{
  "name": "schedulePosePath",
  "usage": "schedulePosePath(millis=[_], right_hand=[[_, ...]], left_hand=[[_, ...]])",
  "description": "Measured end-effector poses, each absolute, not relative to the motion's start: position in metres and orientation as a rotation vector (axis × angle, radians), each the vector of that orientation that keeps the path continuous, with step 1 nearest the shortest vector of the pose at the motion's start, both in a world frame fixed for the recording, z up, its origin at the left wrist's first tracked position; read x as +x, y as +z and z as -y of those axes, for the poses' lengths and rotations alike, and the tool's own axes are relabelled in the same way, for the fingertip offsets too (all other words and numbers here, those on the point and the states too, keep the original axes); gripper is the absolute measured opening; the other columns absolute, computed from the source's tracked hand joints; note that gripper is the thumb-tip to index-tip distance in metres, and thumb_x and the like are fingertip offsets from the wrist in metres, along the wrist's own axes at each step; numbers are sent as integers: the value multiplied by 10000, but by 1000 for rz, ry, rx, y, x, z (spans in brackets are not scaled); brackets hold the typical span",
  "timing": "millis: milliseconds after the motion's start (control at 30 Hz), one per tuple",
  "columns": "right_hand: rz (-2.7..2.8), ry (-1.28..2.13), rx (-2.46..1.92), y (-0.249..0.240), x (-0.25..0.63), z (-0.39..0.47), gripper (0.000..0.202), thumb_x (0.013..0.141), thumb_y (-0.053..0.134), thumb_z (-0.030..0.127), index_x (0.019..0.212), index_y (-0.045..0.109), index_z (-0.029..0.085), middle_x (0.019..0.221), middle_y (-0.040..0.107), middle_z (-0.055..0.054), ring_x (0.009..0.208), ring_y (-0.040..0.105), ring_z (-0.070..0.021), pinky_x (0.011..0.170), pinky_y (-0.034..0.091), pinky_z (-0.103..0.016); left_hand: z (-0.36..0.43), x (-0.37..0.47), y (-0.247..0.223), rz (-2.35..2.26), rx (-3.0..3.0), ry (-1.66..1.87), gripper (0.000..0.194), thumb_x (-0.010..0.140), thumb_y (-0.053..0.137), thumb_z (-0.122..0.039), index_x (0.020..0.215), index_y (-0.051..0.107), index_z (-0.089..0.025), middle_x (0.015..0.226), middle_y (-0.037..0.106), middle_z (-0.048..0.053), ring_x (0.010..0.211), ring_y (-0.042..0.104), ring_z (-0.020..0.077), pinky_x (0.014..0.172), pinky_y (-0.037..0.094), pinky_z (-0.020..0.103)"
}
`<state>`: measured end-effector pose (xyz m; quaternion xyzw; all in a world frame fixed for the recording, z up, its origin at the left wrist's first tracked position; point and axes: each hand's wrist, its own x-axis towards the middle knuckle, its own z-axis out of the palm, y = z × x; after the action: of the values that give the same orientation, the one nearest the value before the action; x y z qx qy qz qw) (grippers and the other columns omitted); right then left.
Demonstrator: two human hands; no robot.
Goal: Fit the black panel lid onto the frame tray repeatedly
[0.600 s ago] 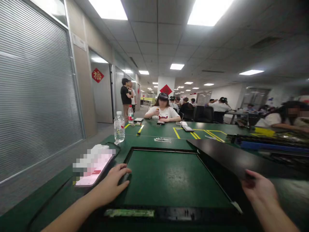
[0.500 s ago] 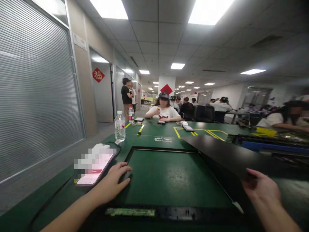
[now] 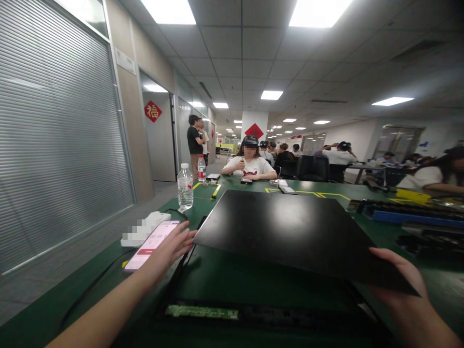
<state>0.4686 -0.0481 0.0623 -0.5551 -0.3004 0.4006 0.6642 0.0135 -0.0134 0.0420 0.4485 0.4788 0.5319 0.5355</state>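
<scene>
A thin black flat panel (image 3: 286,227) is held tilted above a black rectangular frame (image 3: 290,316) on the green table. My right hand (image 3: 406,278) grips the panel's right near corner, thumb on top and fingers underneath. At its left edge, my left hand (image 3: 177,246) has its fingers stretched out, their tips at or close to the edge; whether they touch it I cannot tell. A green circuit board strip (image 3: 201,312) runs along the near side of the frame. Much of the frame's far side is hidden by the panel.
To the left lie a lit phone (image 3: 159,237), a white object (image 3: 136,234) and a black cable (image 3: 90,285). A clear water bottle (image 3: 185,188) stands beyond them. Black strips and a blue piece (image 3: 398,218) occupy the right side. A person (image 3: 250,164) sits across the green table (image 3: 163,333).
The panel has swung from a steep slant at the right to nearly level over the frame. My left hand has risen off the frame's left side toward the panel's left edge.
</scene>
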Motion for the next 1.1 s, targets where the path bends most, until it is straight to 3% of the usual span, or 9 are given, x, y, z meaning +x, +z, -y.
schedulePosePath(millis=[100,200,300,433,667,833,967,1100], right_hand=[[462,1107,-1157,71,450,53,84,598,538,214,640,609,233,580,669,-38,474,599,-208,546,496,-361],[517,1231,-1105,72,436,54,293,610,529,210,875,645,258,700,708,-26,577,641,-238,658,511,-397],[655,1303,-1125,68,428,53,510,628,510,219,1133,568,261,909,710,-37,736,659,-270,743,501,-419],[827,1372,-1139,65,424,53,598,673,513,264,1269,465,262,1064,665,-40,863,642,-274,786,492,-409],[937,1596,-1125,66,417,59,534,721,516,225,1254,487,252,1120,639,-20,979,602,-247,844,466,-370],[1017,1509,-1202,55,426,51,421,709,560,240,1127,601,206,1082,656,-55,965,608,-236,784,490,-320],[1037,1391,-1314,47,435,43,416,690,587,268,1102,612,212,1093,650,-70,935,621,-242,697,508,-307],[995,1224,-1385,46,435,40,440,642,647,265,1078,619,213,1058,665,-75,939,619,-260,713,509,-327]], left_hand=[[18,14,50,-981,975,1225,635,753,586,-383,1311,363,-178,1142,629,126,1038,591,253,882,453,363],[22,12,58,-926,971,1199,607,690,662,-277,1251,456,-176,1098,659,96,997,615,265,835,485,342],[25,10,67,-967,899,1153,571,664,668,-245,1209,507,-190,1018,693,89,897,656,285,757,519,371],[28,7,76,-1022,804,1217,546,629,677,-212,1159,549,-235,922,722,58,779,685,285,685,538,379],[26,-1,77,-1004,803,1264,602,598,684,-177,1178,529,-203,883,724,62,783,683,292,696,544,377],[24,-6,75,-961,854,1220,609,612,693,-192,1195,520,-220,930,717,62,857,667,290,749,531,370],[24,-4,74,-912,918,1220,559,640,688,-206,1177,533,-219,962,711,51,887,658,279,787,517,365],[26,1,71,-914,993,1255,582,629,709,-217,1182,527,-229,1011,700,38,905,652,278,780,519,364]])
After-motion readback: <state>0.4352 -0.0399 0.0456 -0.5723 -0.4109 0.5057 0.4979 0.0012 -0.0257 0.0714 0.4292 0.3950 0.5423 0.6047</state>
